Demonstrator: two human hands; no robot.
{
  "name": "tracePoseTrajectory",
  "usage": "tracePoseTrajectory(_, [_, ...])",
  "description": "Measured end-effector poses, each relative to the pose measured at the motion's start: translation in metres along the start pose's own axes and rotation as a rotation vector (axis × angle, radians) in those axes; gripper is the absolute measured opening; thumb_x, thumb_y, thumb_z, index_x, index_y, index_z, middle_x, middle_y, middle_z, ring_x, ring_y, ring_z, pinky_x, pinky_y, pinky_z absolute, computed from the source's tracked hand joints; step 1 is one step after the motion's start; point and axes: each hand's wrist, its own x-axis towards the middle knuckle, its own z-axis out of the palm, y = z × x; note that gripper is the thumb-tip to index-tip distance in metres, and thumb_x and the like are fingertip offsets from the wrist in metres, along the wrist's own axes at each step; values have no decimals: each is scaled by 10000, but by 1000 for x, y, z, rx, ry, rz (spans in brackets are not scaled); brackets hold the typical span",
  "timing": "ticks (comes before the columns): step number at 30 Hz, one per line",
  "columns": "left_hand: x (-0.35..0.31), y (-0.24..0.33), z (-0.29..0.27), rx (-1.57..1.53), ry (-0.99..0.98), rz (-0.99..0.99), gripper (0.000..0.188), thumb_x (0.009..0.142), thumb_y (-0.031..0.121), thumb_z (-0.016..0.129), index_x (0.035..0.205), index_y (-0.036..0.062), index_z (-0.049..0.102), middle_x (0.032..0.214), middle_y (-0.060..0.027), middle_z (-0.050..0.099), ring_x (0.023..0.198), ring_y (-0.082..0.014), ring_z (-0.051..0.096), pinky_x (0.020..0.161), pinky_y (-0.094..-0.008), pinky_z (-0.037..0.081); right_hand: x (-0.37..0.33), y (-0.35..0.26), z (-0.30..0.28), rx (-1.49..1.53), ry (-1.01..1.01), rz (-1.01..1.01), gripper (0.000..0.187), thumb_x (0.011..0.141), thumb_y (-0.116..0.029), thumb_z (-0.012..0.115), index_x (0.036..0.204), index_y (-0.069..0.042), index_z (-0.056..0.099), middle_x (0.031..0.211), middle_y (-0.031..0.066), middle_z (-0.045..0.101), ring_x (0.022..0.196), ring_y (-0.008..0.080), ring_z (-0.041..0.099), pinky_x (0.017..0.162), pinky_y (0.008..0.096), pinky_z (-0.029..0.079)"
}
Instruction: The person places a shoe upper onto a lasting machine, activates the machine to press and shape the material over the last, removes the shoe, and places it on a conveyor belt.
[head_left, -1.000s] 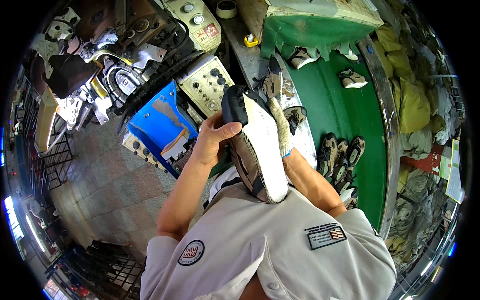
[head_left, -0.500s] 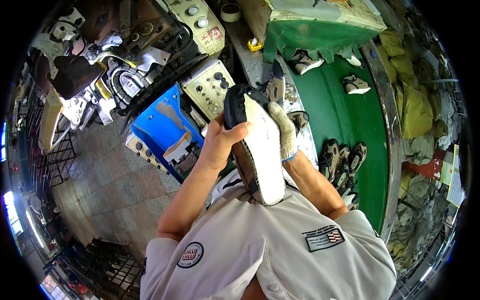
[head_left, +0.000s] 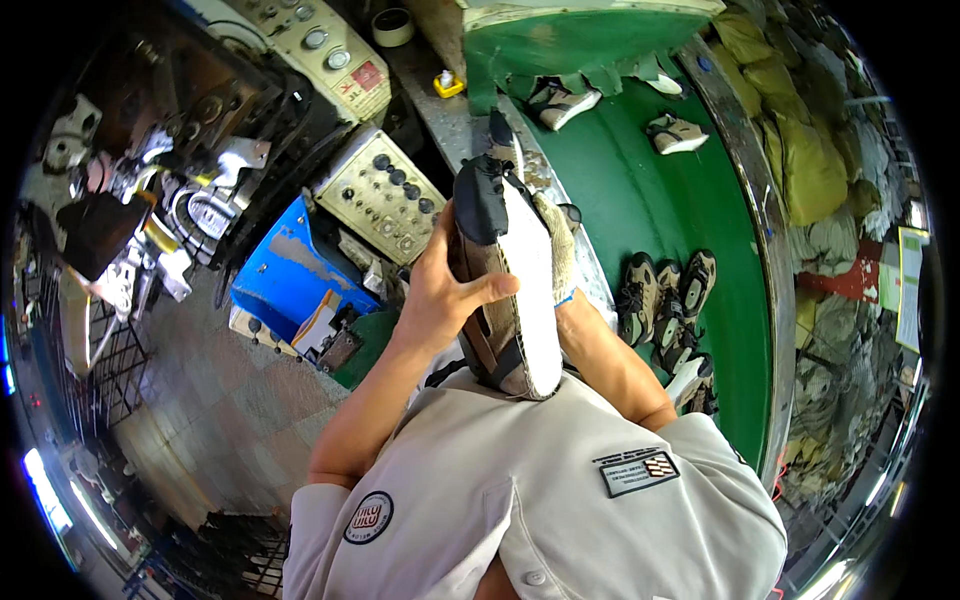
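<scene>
A shoe upper point(head_left: 532, 300) stands up in front of my chest, black toe at the top and heel down against my shirt. Its flat white underside has stitching along the edge, and its brown side faces left. My bare left hand point(head_left: 445, 285) is closed on that brown side, with the thumb laid across onto the white underside. Around the right edge, near the toe, my right hand point(head_left: 556, 245) grips it in a knitted white glove with a blue cuff. Most of the gloved fingers are hidden behind the upper.
On the right, a green conveyor belt point(head_left: 625, 190) carries several brown and black shoes point(head_left: 662, 300) beneath a green hood point(head_left: 590, 50). A blue bin point(head_left: 290, 270) and a control box with knobs point(head_left: 380, 190) stand left. Farther left is a metal machine point(head_left: 190, 210).
The upper has turned in my hands, so more of its brown side and black toe shows. My left thumb has shifted lower on the underside. The surroundings have moved left in view.
</scene>
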Motion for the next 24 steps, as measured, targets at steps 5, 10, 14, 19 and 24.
tracePoseTrajectory(5, [4,-24,3,106,103,-93,747,896,168,778,1495,-67,400,1442,-193,528,1333,-234,504,1136,-347,366,7,-36,-29,22,101,-44,491,1020,-386,501,1336,-25,605,1251,159,691,1082,308,682,1012,436,528])
tracePoseTrajectory(10, [4,-53,-26,300,365,-119,490,949,154,715,1369,-45,562,1377,-177,604,1271,-274,564,1082,-374,427,6,-108,-80,59,190,-92,451,1000,-386,526,1257,-37,653,1176,158,720,1024,317,695,963,441,550])
tracePoseTrajectory(14, [-23,-61,-81,942,567,-72,391,972,173,686,1298,-29,610,1325,-177,636,1161,-301,629,1013,-390,483,4,-233,-160,-245,479,-51,423,985,-379,572,1177,-25,700,1048,163,754,881,317,730,853,434,594])
tracePoseTrajectory(19, [-60,-84,-121,1293,733,-106,339,978,188,666,1246,-17,633,1309,-203,616,1137,-359,634,965,-449,503,31,-359,-233,-2025,1080,179,750,895,-629,622,1232,40,661,1224,244,691,1163,357,663,972,441,514])
tracePoseTrajectory(24, [-69,-100,-127,1725,620,-2,311,1008,278,595,1186,35,678,1243,-168,630,1163,-368,587,958,-495,459,154,-346,-263,-1982,1011,46,989,798,-655,714,1402,94,482,1373,292,585,1288,394,574,1067,429,461])
